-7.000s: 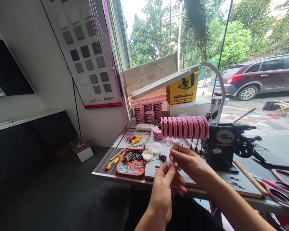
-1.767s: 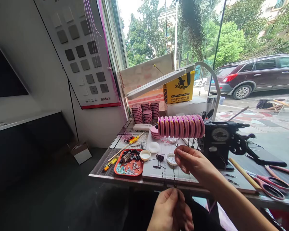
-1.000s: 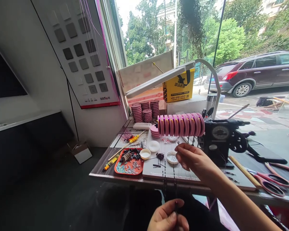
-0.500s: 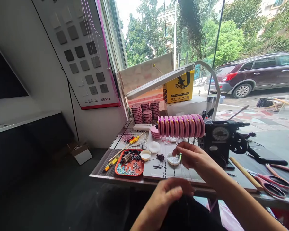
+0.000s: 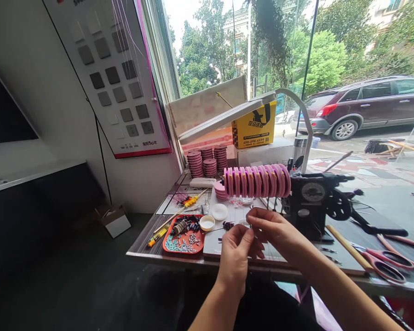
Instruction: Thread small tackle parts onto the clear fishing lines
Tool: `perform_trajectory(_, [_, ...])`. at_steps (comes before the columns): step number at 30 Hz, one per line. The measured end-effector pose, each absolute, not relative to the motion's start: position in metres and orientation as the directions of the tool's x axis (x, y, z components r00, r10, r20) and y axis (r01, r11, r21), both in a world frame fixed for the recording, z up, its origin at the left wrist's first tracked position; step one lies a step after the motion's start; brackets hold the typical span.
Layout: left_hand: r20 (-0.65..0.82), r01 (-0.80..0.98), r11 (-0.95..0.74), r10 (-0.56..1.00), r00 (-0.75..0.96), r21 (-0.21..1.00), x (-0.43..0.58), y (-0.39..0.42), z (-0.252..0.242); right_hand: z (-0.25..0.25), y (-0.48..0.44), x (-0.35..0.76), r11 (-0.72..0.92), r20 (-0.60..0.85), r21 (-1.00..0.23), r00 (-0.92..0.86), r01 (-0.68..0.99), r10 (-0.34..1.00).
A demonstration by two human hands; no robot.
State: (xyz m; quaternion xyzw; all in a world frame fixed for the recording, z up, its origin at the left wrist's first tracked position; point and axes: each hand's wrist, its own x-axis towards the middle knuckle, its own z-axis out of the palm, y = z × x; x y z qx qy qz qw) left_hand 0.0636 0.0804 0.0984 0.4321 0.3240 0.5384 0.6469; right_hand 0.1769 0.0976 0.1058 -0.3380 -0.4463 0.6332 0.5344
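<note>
My left hand (image 5: 235,259) and my right hand (image 5: 272,227) meet over the front of the light board (image 5: 210,248). The left thumb and forefinger are pinched together. Close beside them, the right fingertips are pinched too; whatever lies between either pair is too small to make out. Behind the fingers, a small white dish (image 5: 243,222) is mostly hidden. Just beyond the hands, a row of pink spools (image 5: 257,181) sits on the shaft of a black hand-cranked winder (image 5: 308,207).
To the left is an orange tray (image 5: 165,248) of small metal and teal pieces, beside a cream round lid (image 5: 207,224). Pink-handled scissors (image 5: 388,271) and a wooden stick (image 5: 348,248) lie right. Stacked pink spools (image 5: 209,168) and a white lamp (image 5: 227,117) stand behind.
My left hand has risen from below the table edge to meet my right hand, its thumb and finger now pinched. My right hand has stayed near the white dish, which is now mostly covered.
</note>
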Motion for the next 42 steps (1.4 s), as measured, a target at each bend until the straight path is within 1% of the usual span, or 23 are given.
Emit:
perform_trajectory(5, [0.007, -0.397, 0.092, 0.970, 0.242, 0.913, 0.055, 0.064, 0.087, 0.106, 0.095, 0.173, -0.031, 0.061, -0.898, -0.194, -0.438, 0.979])
perform_trajectory(7, [-0.050, -0.409, 0.153, 0.967, 0.251, 0.900, 0.050, 0.057, 0.083, 0.106, 0.095, 0.173, -0.041, 0.059, -0.884, -0.198, -0.465, 0.978])
perform_trajectory(11, [-0.200, -0.449, 0.328, 0.930, 0.308, 0.831, 0.043, 0.049, 0.079, 0.104, 0.096, 0.172, -0.059, 0.061, -0.865, -0.221, -0.498, 0.973])
perform_trajectory(14, [-0.257, -0.454, 0.403, 0.901, 0.349, 0.794, 0.041, 0.047, 0.075, 0.103, 0.096, 0.171, -0.059, 0.066, -0.858, -0.224, -0.511, 0.972])
perform_trajectory(23, [-0.276, -0.503, 0.459, 0.875, 0.397, 0.732, 0.037, 0.037, 0.060, 0.103, 0.096, 0.173, -0.058, 0.072, -0.855, -0.229, -0.515, 0.971])
perform_trajectory(32, [-0.275, -0.581, 0.508, 0.852, 0.445, 0.635, 0.029, 0.030, 0.051, 0.101, 0.098, 0.173, -0.050, 0.083, -0.845, -0.223, -0.532, 0.971])
perform_trajectory(42, [-0.297, -0.628, 0.523, 0.850, 0.435, 0.577, 0.029, 0.026, 0.044, 0.098, 0.101, 0.175, -0.050, 0.098, -0.837, -0.240, -0.545, 0.966])
